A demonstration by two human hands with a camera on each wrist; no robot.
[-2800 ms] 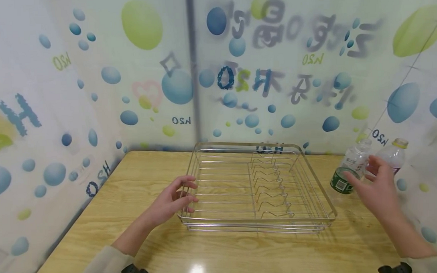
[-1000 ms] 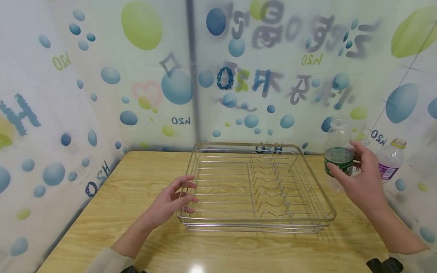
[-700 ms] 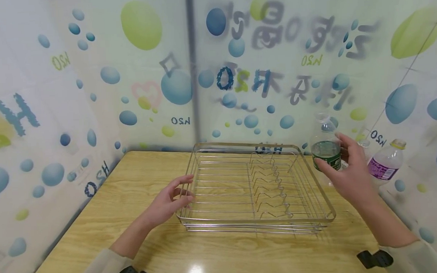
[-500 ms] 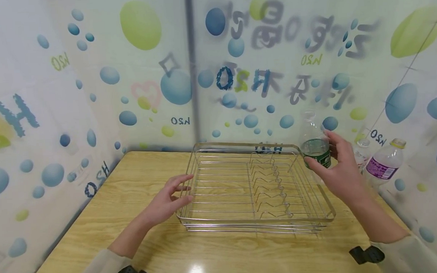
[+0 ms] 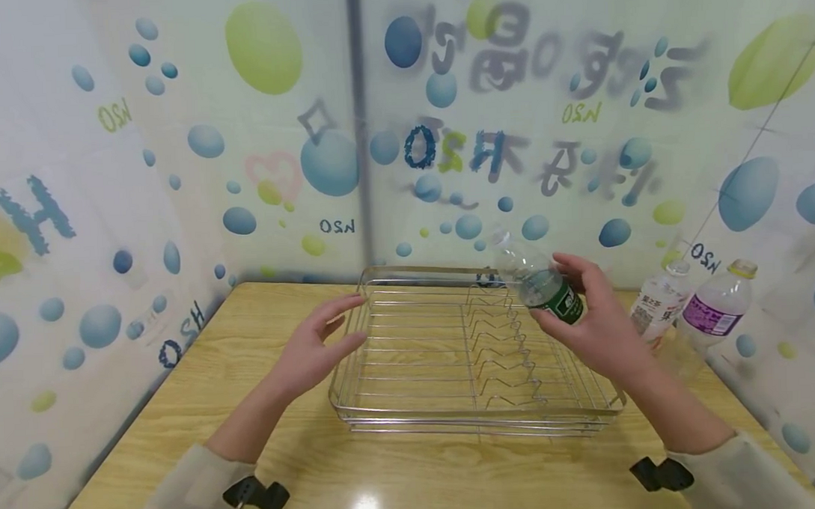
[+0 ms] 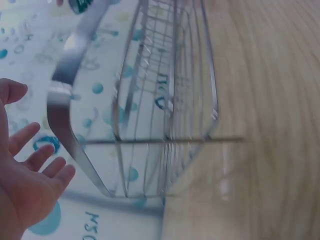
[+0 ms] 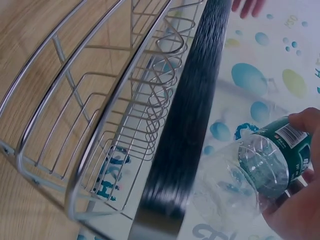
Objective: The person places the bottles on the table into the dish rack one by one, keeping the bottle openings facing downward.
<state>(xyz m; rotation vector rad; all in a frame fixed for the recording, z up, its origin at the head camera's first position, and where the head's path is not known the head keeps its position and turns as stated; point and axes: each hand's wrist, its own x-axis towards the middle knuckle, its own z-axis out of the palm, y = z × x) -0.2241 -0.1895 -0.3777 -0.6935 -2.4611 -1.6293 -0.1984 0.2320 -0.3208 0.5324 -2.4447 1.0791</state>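
Observation:
My right hand grips a clear plastic bottle with a green label around the label. The bottle leans with its neck up and to the left, above the right side of a wire dish rack. In the right wrist view, fingers and thumb wrap the labelled part of the bottle, just outside the rack's flat metal rim. My left hand hovers over the rack's left rim, fingers spread and holding nothing. The left wrist view shows that hand beside the rim, with a gap between.
Behind the right hand stand a clear bottle with a white and red label and a bottle with a purple label and yellow neck. The wooden table meets a bubble-patterned curtain at the back and sides.
My right hand has lifted the green-labelled bottle from the table's right side, carried it left over the rack and tilted it leftward. My left hand has risen slightly from the rack's left side.

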